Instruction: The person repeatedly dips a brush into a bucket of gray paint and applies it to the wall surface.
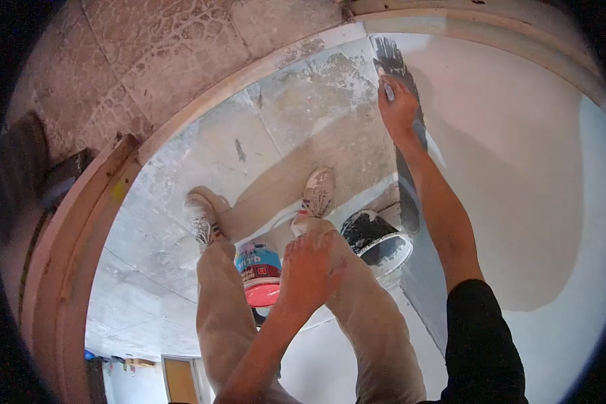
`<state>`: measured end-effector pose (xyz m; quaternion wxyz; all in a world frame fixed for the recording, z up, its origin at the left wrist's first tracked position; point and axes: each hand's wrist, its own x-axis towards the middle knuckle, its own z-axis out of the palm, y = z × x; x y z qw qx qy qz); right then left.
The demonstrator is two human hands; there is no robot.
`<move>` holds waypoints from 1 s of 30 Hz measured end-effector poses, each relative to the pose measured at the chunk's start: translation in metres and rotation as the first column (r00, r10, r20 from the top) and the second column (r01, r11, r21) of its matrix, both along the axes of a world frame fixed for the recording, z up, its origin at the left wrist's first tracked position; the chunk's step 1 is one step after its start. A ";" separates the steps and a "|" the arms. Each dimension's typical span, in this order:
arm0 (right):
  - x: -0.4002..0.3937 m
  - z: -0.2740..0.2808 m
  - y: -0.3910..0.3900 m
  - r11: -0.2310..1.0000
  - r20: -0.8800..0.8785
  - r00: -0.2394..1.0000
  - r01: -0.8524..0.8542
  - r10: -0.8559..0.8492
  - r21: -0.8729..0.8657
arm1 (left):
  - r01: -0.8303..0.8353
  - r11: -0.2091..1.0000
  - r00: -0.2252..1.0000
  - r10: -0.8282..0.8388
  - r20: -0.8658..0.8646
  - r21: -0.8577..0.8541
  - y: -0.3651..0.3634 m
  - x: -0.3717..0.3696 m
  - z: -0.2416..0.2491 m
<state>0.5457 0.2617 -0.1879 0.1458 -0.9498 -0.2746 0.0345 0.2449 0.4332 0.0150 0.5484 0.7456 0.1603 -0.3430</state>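
My right hand point(398, 111) reaches far forward, fingers closed around a slim hand tool point(389, 91) with a pale handle. Its working end is too small to tell as brush or scraper. It meets the dark skirting strip point(392, 52), smeared with white, at the foot of the wall. My left hand point(310, 266) rests on my knee, fingers lying loosely over the trousers, holding nothing. Beside that hand, between my legs, stands a blue and red paint bucket point(259, 262). A black bucket point(377, 236) crusted with white lies tilted near the skirting, right of my knee.
The wall point(505, 148) on the right bears a large damp-looking beige patch. White-stained floor tiles point(303, 108) lie under my shoes point(318, 188). A curved wooden edge point(81, 249) runs along the left and top. A door point(180, 380) shows at the lower left.
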 end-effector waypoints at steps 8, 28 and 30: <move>0.014 0.014 -0.008 0.995 0.075 0.996 0.058 -0.052 -0.080 | -0.047 0.998 0.997 0.045 0.070 0.029 -0.003 -0.003 -0.002; -0.005 0.058 -0.014 0.991 0.061 0.998 -0.022 0.014 0.130 | -0.005 0.999 0.998 0.003 0.057 0.032 0.000 0.002 0.000; 0.000 0.029 -0.020 0.999 0.032 0.999 -0.005 0.004 0.047 | -0.022 0.999 0.995 0.018 0.096 0.043 -0.003 0.001 -0.002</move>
